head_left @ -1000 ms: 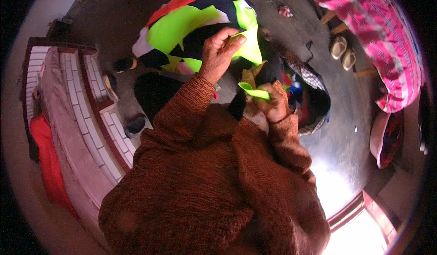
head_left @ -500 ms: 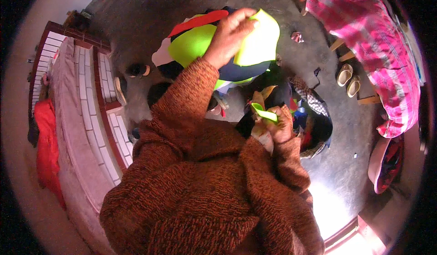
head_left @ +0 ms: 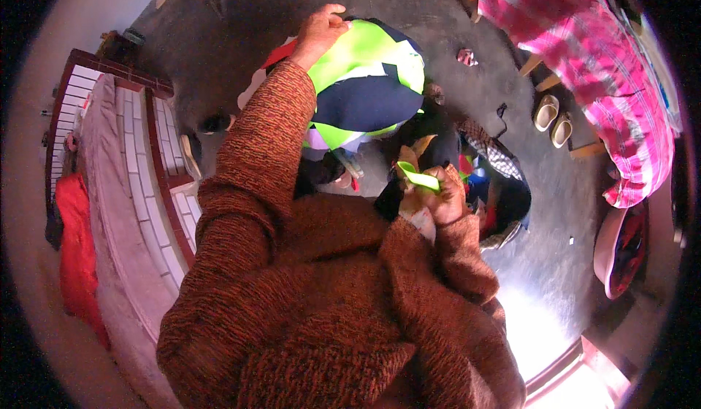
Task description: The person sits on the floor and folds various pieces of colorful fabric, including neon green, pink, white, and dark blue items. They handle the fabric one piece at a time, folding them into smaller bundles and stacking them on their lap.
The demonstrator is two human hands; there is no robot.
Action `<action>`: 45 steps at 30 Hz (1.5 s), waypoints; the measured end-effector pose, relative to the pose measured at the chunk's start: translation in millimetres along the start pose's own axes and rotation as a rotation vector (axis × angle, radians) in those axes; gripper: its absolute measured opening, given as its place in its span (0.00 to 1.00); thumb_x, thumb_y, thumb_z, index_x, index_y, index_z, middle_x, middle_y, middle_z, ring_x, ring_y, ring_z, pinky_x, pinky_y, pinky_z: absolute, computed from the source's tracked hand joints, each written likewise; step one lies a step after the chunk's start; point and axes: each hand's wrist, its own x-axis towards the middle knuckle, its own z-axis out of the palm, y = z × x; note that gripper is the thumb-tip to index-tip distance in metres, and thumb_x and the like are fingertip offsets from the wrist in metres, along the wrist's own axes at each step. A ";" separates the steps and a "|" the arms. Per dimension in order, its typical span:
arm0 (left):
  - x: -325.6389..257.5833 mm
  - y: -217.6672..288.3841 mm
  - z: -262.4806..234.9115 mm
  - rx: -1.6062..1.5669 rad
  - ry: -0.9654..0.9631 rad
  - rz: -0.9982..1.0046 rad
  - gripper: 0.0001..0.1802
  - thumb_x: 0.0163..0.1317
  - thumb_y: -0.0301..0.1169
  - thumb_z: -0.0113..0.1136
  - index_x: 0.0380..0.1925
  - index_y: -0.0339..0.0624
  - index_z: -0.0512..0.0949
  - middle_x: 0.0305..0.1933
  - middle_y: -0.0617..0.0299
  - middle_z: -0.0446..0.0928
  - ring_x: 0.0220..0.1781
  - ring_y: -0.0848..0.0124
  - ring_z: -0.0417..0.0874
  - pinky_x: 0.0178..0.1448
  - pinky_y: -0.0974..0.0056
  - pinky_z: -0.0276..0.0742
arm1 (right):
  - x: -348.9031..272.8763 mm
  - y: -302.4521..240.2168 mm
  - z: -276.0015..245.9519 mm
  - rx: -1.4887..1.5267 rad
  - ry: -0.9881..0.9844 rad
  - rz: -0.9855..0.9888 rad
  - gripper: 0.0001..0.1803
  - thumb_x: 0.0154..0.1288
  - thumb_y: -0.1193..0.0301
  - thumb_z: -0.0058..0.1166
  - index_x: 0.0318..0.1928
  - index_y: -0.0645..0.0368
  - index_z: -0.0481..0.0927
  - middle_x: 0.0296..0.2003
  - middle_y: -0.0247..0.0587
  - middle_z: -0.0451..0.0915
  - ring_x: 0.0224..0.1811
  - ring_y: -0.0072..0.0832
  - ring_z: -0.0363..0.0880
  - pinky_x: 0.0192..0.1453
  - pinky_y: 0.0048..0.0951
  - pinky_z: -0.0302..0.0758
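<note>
A pile of cloth pieces lies ahead of me, with a neon yellow piece (head_left: 361,44) and a navy piece (head_left: 365,105) on top. My left hand (head_left: 319,37) reaches over its far left edge. Its thumb and forefinger are apart, the thumb beside the neon cloth's edge. Some red cloth (head_left: 280,53) shows past my left wrist. Close to my body, my right hand (head_left: 447,197) is closed on a bent neon yellow-green cloth strip (head_left: 418,178). A pale patch shows below that strip, its kind unclear. My arms are in brown knitted sleeves.
Right of my right hand sits a dark container (head_left: 520,208) of mixed scraps with checked cloth (head_left: 504,162). Pale shoes (head_left: 546,113) stand on the grey floor beside a pink plaid cover (head_left: 577,66). A pink basin (head_left: 610,252) is at right. Left runs a white-tiled brick ledge (head_left: 142,168) with red cloth (head_left: 77,256).
My left hand has moved left and farther away. The neon piece it held has come down over the pile, and more navy cloth shows. The right hand keeps its hold on the strip.
</note>
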 end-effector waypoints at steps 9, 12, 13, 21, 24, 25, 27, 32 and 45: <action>-81.1 74.2 9.3 -0.020 0.159 0.202 0.11 0.56 0.28 0.59 0.40 0.44 0.77 0.30 0.63 0.78 0.31 0.78 0.77 0.35 0.72 0.73 | 5.8 -1.3 -10.3 0.074 0.048 -0.043 0.09 0.55 0.79 0.53 0.38 0.60 0.73 0.37 0.38 0.77 0.42 0.26 0.75 0.45 0.26 0.72; -130.0 92.5 33.3 -0.383 -0.096 0.041 0.10 0.57 0.27 0.57 0.40 0.39 0.76 0.38 0.63 0.78 0.38 0.79 0.76 0.43 0.73 0.72 | 4.7 9.6 -17.7 0.014 0.125 -0.054 0.10 0.55 0.77 0.56 0.39 0.58 0.72 0.35 0.33 0.76 0.39 0.20 0.73 0.43 0.23 0.71; -142.7 89.5 44.8 -0.611 -0.197 0.039 0.11 0.57 0.27 0.57 0.41 0.38 0.75 0.40 0.63 0.77 0.41 0.78 0.76 0.46 0.72 0.71 | 5.6 8.6 -14.1 0.103 0.129 -0.051 0.10 0.55 0.76 0.57 0.39 0.58 0.73 0.35 0.32 0.76 0.37 0.20 0.72 0.42 0.22 0.70; -219.4 104.2 94.8 -0.874 -0.608 -0.313 0.19 0.61 0.32 0.54 0.50 0.36 0.67 0.47 0.59 0.73 0.51 0.71 0.73 0.56 0.67 0.68 | 6.2 0.0 -14.5 0.354 0.223 -0.045 0.14 0.55 0.76 0.59 0.43 0.57 0.73 0.39 0.29 0.77 0.39 0.18 0.73 0.46 0.21 0.69; -227.9 99.8 104.5 -0.837 -0.640 -0.275 0.20 0.60 0.31 0.55 0.51 0.36 0.67 0.49 0.59 0.72 0.52 0.72 0.72 0.58 0.66 0.67 | 7.9 5.4 -16.7 0.430 0.231 -0.079 0.17 0.56 0.76 0.57 0.47 0.60 0.72 0.41 0.32 0.77 0.41 0.19 0.74 0.48 0.22 0.70; -228.3 101.2 104.6 -0.820 -0.648 -0.269 0.20 0.60 0.31 0.55 0.51 0.36 0.67 0.49 0.59 0.72 0.52 0.72 0.72 0.58 0.66 0.67 | 7.4 4.7 -17.6 0.442 0.212 -0.070 0.17 0.57 0.75 0.56 0.48 0.60 0.72 0.40 0.32 0.77 0.41 0.20 0.74 0.48 0.23 0.70; -229.4 95.9 108.8 -0.658 -0.644 -0.142 0.20 0.57 0.29 0.57 0.50 0.36 0.68 0.49 0.59 0.72 0.52 0.70 0.73 0.57 0.66 0.67 | 6.1 3.3 -19.3 0.467 0.174 -0.052 0.18 0.58 0.74 0.55 0.49 0.60 0.71 0.40 0.34 0.77 0.41 0.21 0.74 0.48 0.23 0.70; -232.9 89.0 120.4 -0.489 -0.494 0.058 0.15 0.56 0.27 0.57 0.44 0.36 0.73 0.39 0.62 0.76 0.45 0.72 0.75 0.52 0.69 0.69 | 5.1 -5.9 -16.8 0.545 0.254 0.034 0.17 0.61 0.67 0.53 0.48 0.60 0.72 0.37 0.35 0.78 0.38 0.22 0.76 0.44 0.24 0.72; -233.4 89.3 114.5 -0.592 -0.667 0.001 0.06 0.54 0.25 0.54 0.33 0.37 0.73 0.39 0.63 0.74 0.45 0.75 0.73 0.53 0.69 0.66 | -18.7 -10.9 -60.3 0.881 0.416 0.035 0.19 0.60 0.54 0.50 0.45 0.53 0.72 0.37 0.41 0.76 0.32 0.29 0.72 0.35 0.27 0.70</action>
